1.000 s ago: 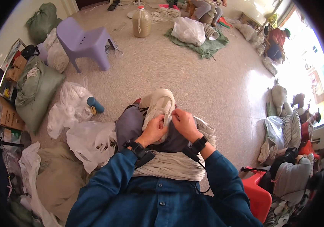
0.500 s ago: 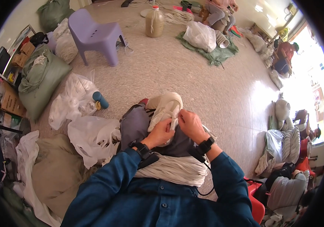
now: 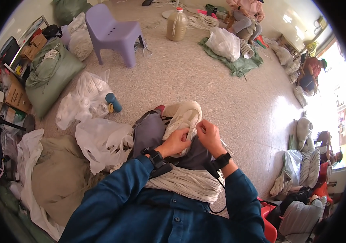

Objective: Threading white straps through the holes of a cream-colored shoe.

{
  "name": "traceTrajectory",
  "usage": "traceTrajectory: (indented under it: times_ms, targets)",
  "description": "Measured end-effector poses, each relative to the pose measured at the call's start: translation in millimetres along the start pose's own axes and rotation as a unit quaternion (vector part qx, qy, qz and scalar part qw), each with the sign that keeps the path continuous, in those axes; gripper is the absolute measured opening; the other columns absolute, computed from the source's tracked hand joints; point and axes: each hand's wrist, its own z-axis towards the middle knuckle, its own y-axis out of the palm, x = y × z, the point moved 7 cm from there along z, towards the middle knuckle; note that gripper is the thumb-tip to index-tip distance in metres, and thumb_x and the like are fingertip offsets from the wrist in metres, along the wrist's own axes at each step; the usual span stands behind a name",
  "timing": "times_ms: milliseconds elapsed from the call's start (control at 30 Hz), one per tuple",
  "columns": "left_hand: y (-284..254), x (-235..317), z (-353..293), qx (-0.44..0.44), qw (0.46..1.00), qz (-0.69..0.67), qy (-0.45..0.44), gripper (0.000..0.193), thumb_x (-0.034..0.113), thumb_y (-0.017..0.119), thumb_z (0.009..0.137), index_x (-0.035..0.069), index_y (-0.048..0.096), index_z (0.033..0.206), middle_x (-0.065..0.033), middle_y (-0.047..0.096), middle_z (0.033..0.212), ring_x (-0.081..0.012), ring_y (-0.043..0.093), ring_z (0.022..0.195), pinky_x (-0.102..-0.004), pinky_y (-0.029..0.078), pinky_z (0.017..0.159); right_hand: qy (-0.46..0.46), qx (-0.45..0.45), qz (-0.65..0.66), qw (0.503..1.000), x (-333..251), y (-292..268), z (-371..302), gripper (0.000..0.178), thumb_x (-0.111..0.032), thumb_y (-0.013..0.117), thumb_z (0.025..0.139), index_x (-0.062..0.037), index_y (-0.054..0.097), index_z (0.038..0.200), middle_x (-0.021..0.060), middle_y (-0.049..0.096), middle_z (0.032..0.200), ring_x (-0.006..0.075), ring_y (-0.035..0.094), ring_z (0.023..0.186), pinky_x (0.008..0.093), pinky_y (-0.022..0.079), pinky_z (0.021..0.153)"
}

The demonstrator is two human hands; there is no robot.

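A cream braided piece (image 3: 181, 117) with a rounded far end rests over my lap, and its exact kind is hard to make out. My left hand (image 3: 176, 141) is closed on its near part, thumb pressed against it. At the piece's right edge my right hand (image 3: 209, 137) is closed in a pinch. Whatever lies between those fingertips is too small to see clearly. A thick bundle of pale flat strands (image 3: 189, 184) lies across my lap, close below both wrists.
On the left are a white plastic bag (image 3: 104, 141), a blue bottle (image 3: 113, 102) and a stuffed green sack (image 3: 53, 77). Ahead stand a purple chair (image 3: 114, 34) and a large jug (image 3: 177, 26). Other people sit at the far right; coiled braids (image 3: 309, 166) lie nearer.
The whole view has shifted, so most things appear slightly farther right. My right hand has drawn a little away from the left; both stay at the braided piece.
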Motion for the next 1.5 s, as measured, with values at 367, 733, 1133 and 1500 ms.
traceTrajectory:
  times_ms: [367,733,1133,1500]
  targets:
    - [-0.8,-2.8,0.9,0.005,1.0,0.013,-0.009,0.037,0.006,0.061,0.089,0.0,0.057,0.125,0.003,0.051,0.068,-0.0061,0.052,0.053,-0.0241,0.051,0.042,-0.129,-0.017,-0.126,0.983,-14.1,17.6,-1.9,0.009,-0.009,0.063,0.087,-0.0027,0.062,0.094,0.0195,0.068,0.082,0.0362,0.068,0.072,0.0408,0.052,0.064]
    - [7.0,12.1,-11.1,0.059,0.978,0.171,0.106,0.035,0.014,0.067,0.089,0.0,0.058,0.121,-0.0032,0.056,0.074,-0.0123,0.052,0.066,-0.0299,0.043,0.06,-0.122,0.022,-0.082,0.989,-5.0,20.2,-2.2,0.018,-0.016,0.065,0.089,0.0002,0.059,0.086,0.0222,0.067,0.081,0.0411,0.066,0.072,0.0455,0.053,0.064]
    - [-1.9,-15.0,-5.0,0.03,0.995,-0.077,-0.058,0.033,0.023,0.046,0.103,-0.001,0.063,0.117,-0.0042,0.066,0.088,-0.009,0.059,0.065,-0.0231,0.048,0.061,-0.073,-0.165,-0.275,0.944,-6.5,31.7,6.7,0.024,-0.021,0.059,0.082,-0.0001,0.069,0.073,0.0237,0.068,0.074,0.04,0.069,0.072,0.0507,0.055,0.064]
    - [-22.7,1.8,2.4,0.061,0.995,0.078,-0.005,0.028,0.022,0.047,0.103,0.003,0.062,0.09,-0.0039,0.058,0.072,-0.0137,0.058,0.054,-0.0311,0.051,0.043,-0.027,-0.131,-0.139,0.981,9.4,23.9,-3.8,0.026,-0.025,0.062,0.085,0.0001,0.063,0.084,0.0232,0.068,0.081,0.0438,0.066,0.079,0.0526,0.051,0.069]
